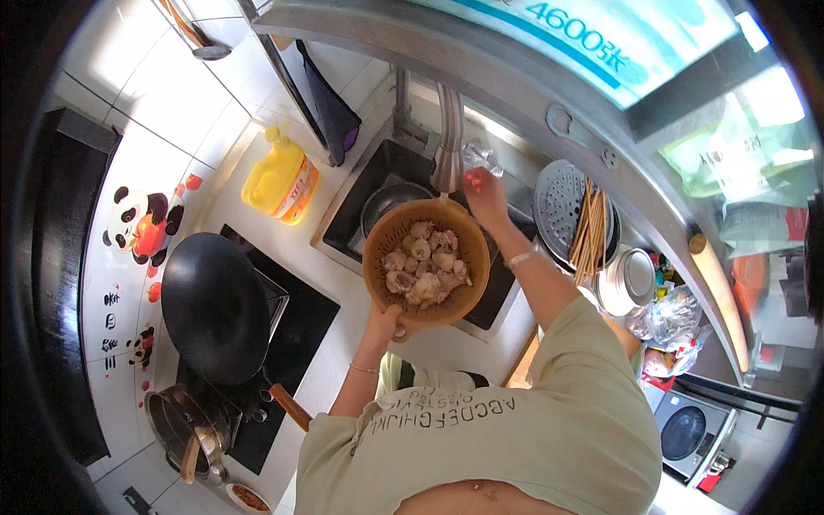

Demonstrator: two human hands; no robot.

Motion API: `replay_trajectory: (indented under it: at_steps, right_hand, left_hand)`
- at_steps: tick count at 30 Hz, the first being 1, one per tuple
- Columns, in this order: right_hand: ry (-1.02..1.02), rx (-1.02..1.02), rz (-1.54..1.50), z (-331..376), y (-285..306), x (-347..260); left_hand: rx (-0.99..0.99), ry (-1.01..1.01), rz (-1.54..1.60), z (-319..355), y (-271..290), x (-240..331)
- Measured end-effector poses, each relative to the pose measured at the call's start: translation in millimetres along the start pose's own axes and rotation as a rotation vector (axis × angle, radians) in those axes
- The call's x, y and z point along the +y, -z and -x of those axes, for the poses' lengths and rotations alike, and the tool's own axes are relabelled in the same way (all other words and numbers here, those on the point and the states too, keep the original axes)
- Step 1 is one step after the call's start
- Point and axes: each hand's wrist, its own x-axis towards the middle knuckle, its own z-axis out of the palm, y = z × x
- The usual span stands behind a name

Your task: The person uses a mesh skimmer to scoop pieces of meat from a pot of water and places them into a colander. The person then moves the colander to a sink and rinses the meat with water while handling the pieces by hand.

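My left hand (384,324) grips the near rim of a brown plastic colander (373,273), its fingers partly hidden beneath. Inside the colander lie several pale chunks of meat (422,263), seemingly on the bone. It is held over the dark sink (390,159), right under the metal faucet (448,159). Just right of the faucet spout is my right hand (487,196), its fingers curled closed. Whether something is pinched in them is hidden. Crumpled clear plastic (481,156) shows just behind that hand.
A black pan (390,202) sits in the sink. Left are a yellow jug (281,182) and a black wok (215,307) standing on the stove. Right are a perforated steamer plate (562,206), chopsticks (590,227) and a white lidded pot (631,279). A shelf edge (506,81) hangs overhead.
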Motion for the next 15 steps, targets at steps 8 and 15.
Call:
replay_trajectory:
  at_steps: [8,15]
  right_hand:
    - [0.722,-0.264,0.246,90.9,-50.4,-3.0]
    - [0.652,-0.535,0.865,47.6,-81.8,-7.6]
  left_hand:
    - [0.002,0.121,-0.033,-22.1,-4.4,-7.5]
    - [-0.03,0.025,-0.117,-50.9,-20.0,-14.7]
